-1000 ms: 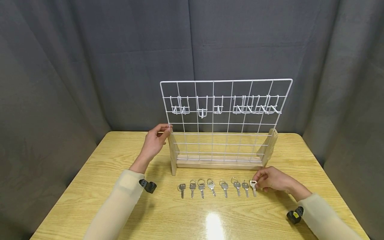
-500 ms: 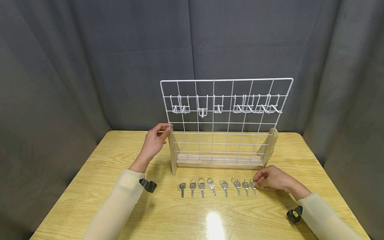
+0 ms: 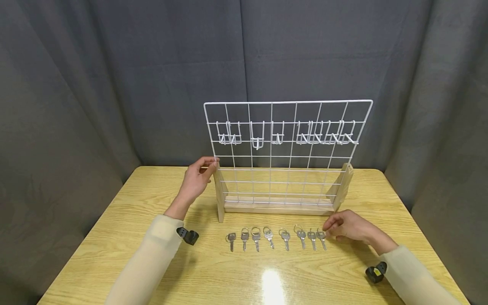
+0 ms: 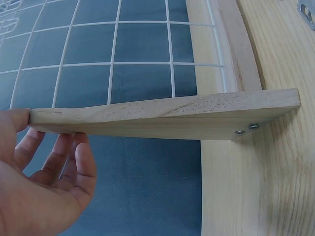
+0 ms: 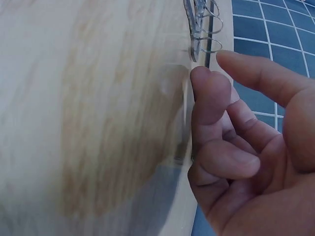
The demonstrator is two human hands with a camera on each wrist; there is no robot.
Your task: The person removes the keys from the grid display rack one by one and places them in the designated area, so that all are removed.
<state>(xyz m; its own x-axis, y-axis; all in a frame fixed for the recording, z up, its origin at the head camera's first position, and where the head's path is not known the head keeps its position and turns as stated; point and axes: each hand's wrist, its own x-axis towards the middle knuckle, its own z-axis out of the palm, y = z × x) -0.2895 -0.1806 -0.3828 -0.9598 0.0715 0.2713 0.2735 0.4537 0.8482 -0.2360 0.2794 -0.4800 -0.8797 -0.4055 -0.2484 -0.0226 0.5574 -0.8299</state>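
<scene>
In the head view a white wire grid rack (image 3: pixel 270 170) stands on a wooden base. My left hand (image 3: pixel 198 178) pinches the top of its left wooden upright (image 4: pixel 162 110), thumb on one side and fingers on the other, as the left wrist view shows. Several metal keys with split rings lie in a row before the rack. By the rightmost key (image 3: pixel 321 237), my right hand (image 3: pixel 348 226) has its fingers loosely bent. In the right wrist view thumb and forefinger stand apart with nothing between them, just short of the nearest key (image 5: pixel 196 46).
White wire hooks (image 3: pixel 257 142) hang along the grid's upper part, with nothing on them. The wooden table (image 3: pixel 213 275) reaches back to a dark grey curtain (image 3: pixel 171 84), which also closes both sides.
The rightmost key was at my right fingertips a second ago and now lies flat in the row. My right hand has let go and shifted slightly right. The left hand stays put.
</scene>
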